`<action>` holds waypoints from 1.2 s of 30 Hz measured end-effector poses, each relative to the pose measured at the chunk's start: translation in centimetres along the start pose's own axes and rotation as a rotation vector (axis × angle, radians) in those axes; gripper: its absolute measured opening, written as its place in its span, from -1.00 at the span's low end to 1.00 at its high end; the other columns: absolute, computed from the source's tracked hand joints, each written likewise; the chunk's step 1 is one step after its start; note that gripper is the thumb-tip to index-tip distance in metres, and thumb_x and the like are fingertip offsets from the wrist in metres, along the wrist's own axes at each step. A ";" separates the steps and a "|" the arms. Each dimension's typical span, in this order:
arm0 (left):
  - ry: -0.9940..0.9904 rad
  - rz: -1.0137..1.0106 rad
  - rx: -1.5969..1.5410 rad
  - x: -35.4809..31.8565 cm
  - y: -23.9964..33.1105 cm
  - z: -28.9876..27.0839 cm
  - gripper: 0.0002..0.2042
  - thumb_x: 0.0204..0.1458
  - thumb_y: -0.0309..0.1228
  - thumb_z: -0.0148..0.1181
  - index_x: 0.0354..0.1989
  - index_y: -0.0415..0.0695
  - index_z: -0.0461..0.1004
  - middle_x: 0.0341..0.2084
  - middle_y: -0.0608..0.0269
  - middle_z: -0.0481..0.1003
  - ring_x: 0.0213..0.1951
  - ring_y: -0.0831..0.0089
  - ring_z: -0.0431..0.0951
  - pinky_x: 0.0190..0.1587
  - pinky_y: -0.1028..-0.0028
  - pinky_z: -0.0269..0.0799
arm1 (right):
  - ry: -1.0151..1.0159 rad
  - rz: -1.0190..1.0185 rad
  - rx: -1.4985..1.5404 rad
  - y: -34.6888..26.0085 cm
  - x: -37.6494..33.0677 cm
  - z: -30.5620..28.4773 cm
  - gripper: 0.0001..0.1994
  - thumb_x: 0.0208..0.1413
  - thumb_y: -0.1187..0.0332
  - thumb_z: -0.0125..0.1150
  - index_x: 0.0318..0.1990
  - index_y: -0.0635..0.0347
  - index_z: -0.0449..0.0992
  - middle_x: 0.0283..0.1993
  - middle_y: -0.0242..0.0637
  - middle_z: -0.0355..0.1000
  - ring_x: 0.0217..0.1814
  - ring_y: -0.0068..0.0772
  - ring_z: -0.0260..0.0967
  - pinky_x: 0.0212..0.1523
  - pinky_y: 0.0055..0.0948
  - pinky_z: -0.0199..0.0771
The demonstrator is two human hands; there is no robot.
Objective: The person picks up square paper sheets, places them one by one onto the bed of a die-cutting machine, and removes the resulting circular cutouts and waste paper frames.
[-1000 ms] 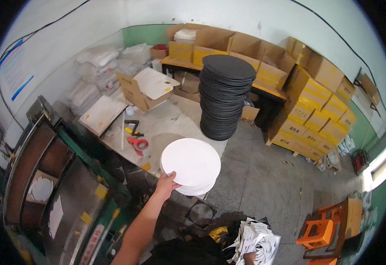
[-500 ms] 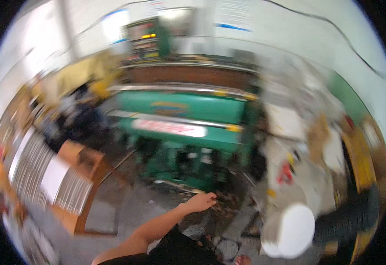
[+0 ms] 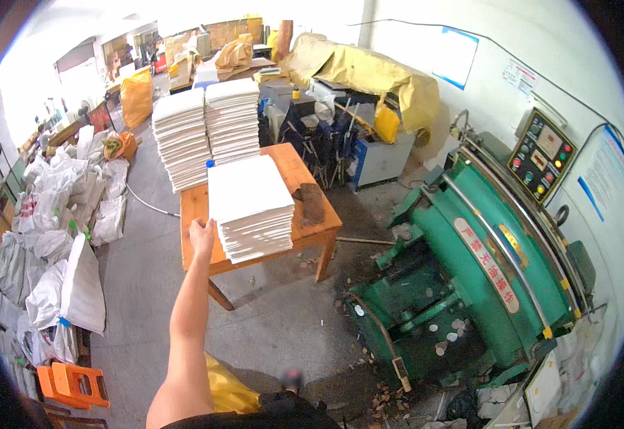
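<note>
My left hand (image 3: 201, 236) reaches forward, its fingers curled at the near left corner of a stack of white sheets (image 3: 250, 187). The fingertips meet the stack's edge; how many sheets they pinch is too small to tell. That stack lies on a wooden table (image 3: 201, 261), its layers slightly uneven at the front. Right behind it rise two taller stacks, a left one (image 3: 181, 139) and a right one (image 3: 232, 118). A small blue object (image 3: 210, 164) sits at the front stack's far left corner. My right hand is out of view.
A green machine (image 3: 462, 243) with a metal bar and a button panel (image 3: 542, 156) stands at the right. White sacks (image 3: 58, 189) are heaped along the left, with an orange stool (image 3: 75, 384) nearer. A yellow cover (image 3: 369, 68) drapes equipment at the back.
My view has turned left from the green machine to the table with the stacks. My left hand, earlier in front of the machine, is now at the front stack's corner.
</note>
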State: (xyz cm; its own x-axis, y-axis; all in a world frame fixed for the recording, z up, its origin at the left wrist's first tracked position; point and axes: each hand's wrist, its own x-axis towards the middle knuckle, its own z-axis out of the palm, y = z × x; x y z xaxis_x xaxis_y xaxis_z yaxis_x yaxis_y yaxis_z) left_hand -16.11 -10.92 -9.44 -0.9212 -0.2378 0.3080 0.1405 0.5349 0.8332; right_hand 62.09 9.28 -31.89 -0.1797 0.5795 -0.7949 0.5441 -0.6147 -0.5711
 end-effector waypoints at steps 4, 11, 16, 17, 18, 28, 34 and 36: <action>-0.444 -0.397 -0.510 4.0 -2.1 1.8 -0.81 0.07 -0.35 0.17 -0.36 -0.27 0.46 -0.52 0.27 0.43 -0.48 0.48 0.43 -0.41 0.47 0.38 | -0.052 -0.064 -0.127 -3.8 1.1 3.1 -0.70 0.23 0.17 0.00 -0.05 0.18 0.46 -0.33 -0.25 0.46 -0.36 -0.34 0.39 -0.37 -0.29 0.44; -0.740 -0.615 -1.056 -4.6 -1.5 -3.4 -0.93 0.07 -0.45 0.08 -0.33 -0.16 0.39 -0.58 0.38 0.33 -0.52 0.53 0.38 -0.43 0.48 0.39 | -0.050 -0.193 -0.146 -6.1 -2.5 4.4 -0.70 0.13 0.31 0.13 -0.03 0.26 0.49 -0.21 -0.17 0.50 -0.19 -0.26 0.45 -0.20 -0.28 0.47; -0.657 -0.431 -0.760 -3.9 1.1 -7.6 -0.66 0.11 -0.36 -0.04 -0.01 -0.33 0.32 -0.20 0.10 0.46 -0.19 0.30 0.50 -0.16 0.20 0.42 | -0.076 0.017 -0.097 -3.3 -1.8 1.0 -0.78 0.17 0.27 0.10 -0.24 0.27 0.51 -0.33 -0.23 0.50 -0.31 -0.36 0.44 -0.26 -0.31 0.48; -0.583 -0.347 -0.756 -2.1 0.1 -6.7 -0.68 0.08 -0.39 -0.08 -0.04 -0.33 0.34 -0.26 0.11 0.45 -0.19 0.31 0.50 -0.19 0.25 0.47 | -0.065 0.076 -0.062 -2.4 -2.0 -0.3 -0.77 0.18 0.26 0.08 -0.29 0.26 0.51 -0.36 -0.25 0.49 -0.35 -0.39 0.44 -0.29 -0.33 0.48; -0.517 -0.288 -0.713 -3.5 7.0 -7.8 -0.69 0.09 -0.38 -0.04 -0.04 -0.29 0.35 -0.24 0.12 0.45 -0.17 0.33 0.50 -0.23 0.32 0.52 | -0.052 0.128 -0.023 -1.6 -2.1 -1.1 -0.76 0.20 0.24 0.07 -0.34 0.26 0.51 -0.40 -0.27 0.49 -0.38 -0.41 0.45 -0.31 -0.34 0.48; -1.183 -0.672 -1.780 -15.6 19.9 4.1 -0.47 0.20 -0.45 -0.03 0.36 0.08 0.06 -0.37 0.23 0.57 -0.62 0.62 0.47 -0.68 0.63 0.35 | 0.032 -0.790 0.276 -35.9 -17.3 -4.6 -0.68 0.25 0.31 0.05 0.04 0.36 0.42 -0.05 -0.20 0.49 0.00 -0.36 0.45 0.02 -0.41 0.45; -1.472 -0.571 -1.195 -30.9 26.2 6.8 -0.50 0.07 -0.45 0.12 0.20 -0.25 0.18 -0.10 0.10 0.48 -0.17 0.33 0.56 -0.18 0.41 0.56 | -0.276 -1.072 0.920 -45.1 -16.0 -14.2 -0.61 0.27 0.21 -0.07 0.07 0.36 0.37 0.11 0.02 0.38 0.14 -0.08 0.38 0.17 -0.20 0.39; -1.551 -0.634 -1.107 -35.1 27.9 6.5 -0.59 0.10 -0.50 0.07 0.13 -0.31 0.23 -0.04 -0.01 0.45 -0.15 0.33 0.56 -0.18 0.44 0.58 | 0.126 -0.890 0.959 -45.8 -8.4 -18.1 -0.71 0.22 0.24 0.06 -0.07 0.30 0.44 -0.15 -0.16 0.46 -0.09 -0.27 0.44 -0.07 -0.35 0.44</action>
State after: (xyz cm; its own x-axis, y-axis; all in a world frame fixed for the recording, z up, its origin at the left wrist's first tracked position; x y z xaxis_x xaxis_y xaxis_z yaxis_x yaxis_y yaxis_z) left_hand 17.82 17.61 -0.02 -0.3074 0.9370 -0.1662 -0.7067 -0.1078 0.6993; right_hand 53.53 42.22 4.62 -0.0664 0.9947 -0.0787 -0.5237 -0.1019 -0.8458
